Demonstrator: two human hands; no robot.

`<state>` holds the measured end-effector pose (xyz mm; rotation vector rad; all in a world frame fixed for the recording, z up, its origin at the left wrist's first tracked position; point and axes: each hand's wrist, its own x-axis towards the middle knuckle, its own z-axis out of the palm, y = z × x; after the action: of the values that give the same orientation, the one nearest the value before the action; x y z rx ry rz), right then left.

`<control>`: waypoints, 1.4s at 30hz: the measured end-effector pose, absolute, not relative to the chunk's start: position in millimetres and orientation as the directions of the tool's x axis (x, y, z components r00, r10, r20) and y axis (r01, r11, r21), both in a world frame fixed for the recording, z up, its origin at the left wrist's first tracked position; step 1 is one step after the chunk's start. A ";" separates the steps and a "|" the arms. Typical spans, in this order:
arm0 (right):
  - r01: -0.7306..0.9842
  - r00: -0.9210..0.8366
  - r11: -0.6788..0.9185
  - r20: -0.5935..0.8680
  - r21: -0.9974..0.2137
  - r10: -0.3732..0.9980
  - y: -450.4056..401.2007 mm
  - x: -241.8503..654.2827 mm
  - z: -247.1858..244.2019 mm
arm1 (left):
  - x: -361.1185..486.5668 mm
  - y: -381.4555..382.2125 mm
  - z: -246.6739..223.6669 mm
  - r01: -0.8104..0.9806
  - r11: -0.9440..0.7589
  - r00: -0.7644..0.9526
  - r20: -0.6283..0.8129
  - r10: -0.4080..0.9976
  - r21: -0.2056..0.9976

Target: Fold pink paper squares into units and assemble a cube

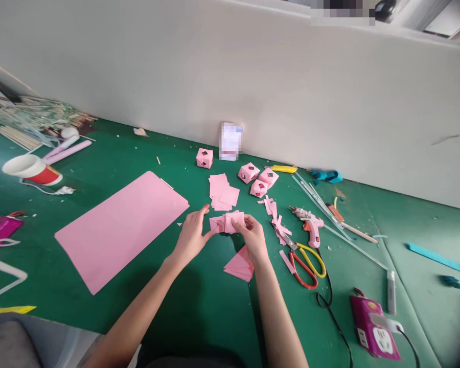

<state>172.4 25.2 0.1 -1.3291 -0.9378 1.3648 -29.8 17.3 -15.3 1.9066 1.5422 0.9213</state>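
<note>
Between my two hands is a small piece of folded pink paper (230,223), held just above the green table. My left hand (193,230) pinches its left end between thumb and fingers. On the other end, my right hand (254,236) grips it with the thumb laid over the front. Beyond it lie loose pink paper squares (224,191). Below my right hand is a stack of folded pink triangles (240,266), partly covered by the wrist. Several finished-looking pink paper cubes with diamond cut-outs stand farther back, one cube (204,158) apart from the others (249,173).
A large pink sheet (122,230) lies left. To the right are scissors (308,263) with red and yellow handles, paper strips (274,214), a pink glue gun (312,227) and a purple power strip (373,327). A phone (230,141) leans on the grey partition; a paper cup (32,169) lies far left.
</note>
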 end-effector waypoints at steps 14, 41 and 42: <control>-0.098 -0.053 -0.195 -0.190 -0.976 0.980 19.3 162.5 2.5 | -22.4 16.6 -20.0 0.307 -0.161 0.198 0.102 0.975 0.938; 0.600 -0.243 0.283 0.166 -0.748 0.956 -9.0 173.8 -1.3 | -4.7 7.9 -19.4 0.265 -0.279 0.212 0.227 0.951 0.923; 0.594 -0.260 0.284 0.154 -0.753 0.953 -11.2 176.7 -0.2 | -6.5 8.2 -18.7 0.267 -0.273 0.241 0.210 0.947 0.924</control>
<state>176.7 -11.2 -0.2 -1.3826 -1.9523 0.7662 -6.5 8.2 -18.7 1.7104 1.1330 1.0665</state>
